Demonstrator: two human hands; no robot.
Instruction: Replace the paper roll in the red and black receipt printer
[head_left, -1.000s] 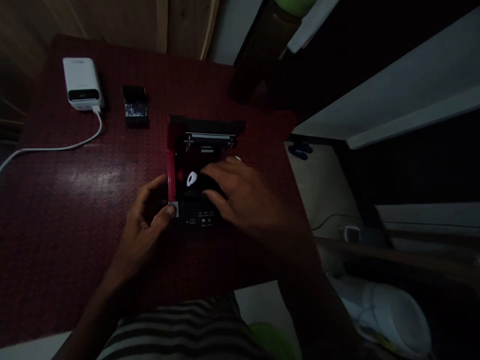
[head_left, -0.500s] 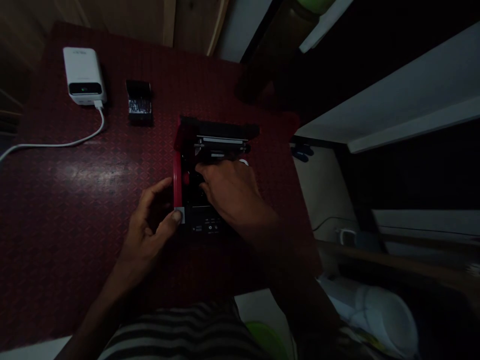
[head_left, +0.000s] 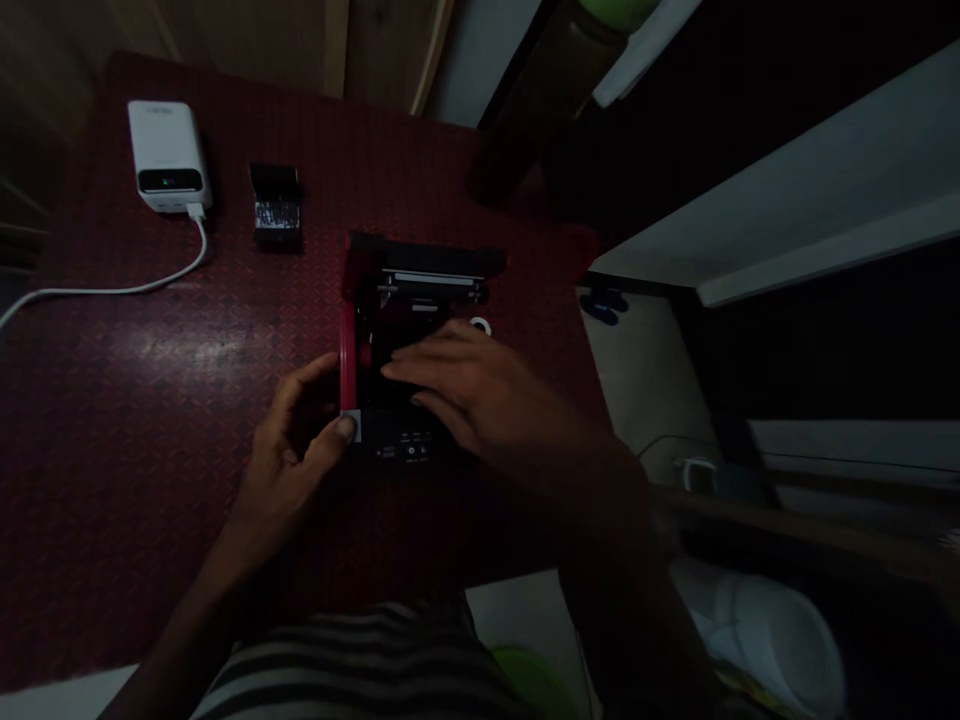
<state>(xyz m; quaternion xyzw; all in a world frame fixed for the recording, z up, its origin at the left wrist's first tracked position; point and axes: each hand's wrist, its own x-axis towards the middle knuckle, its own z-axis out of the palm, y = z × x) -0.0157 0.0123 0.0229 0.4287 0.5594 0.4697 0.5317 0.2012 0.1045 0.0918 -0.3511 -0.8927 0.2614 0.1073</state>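
A small black and red printer [head_left: 382, 290] with its lid open stands on the dark red table [head_left: 150, 420]. My left hand [head_left: 296, 450] rests against the printer's left front corner, thumb on a grey tab and fingers curled beside the red side. My right hand [head_left: 480, 395] lies over the printer's open bay with fingers stretched towards the left, covering what is inside. Whether it holds anything is hidden.
A white power bank [head_left: 165, 155] with a white cable [head_left: 112, 290] lies at the table's back left. A small black block [head_left: 276, 205] sits beside it. The table's right edge drops to a beige floor [head_left: 645, 370]; white shelving [head_left: 787, 200] is at the right.
A white paper roll seen in the bay a second ago is now covered by my right hand, which pushed into the bay and then flattened over it. My left hand stayed at the corner.
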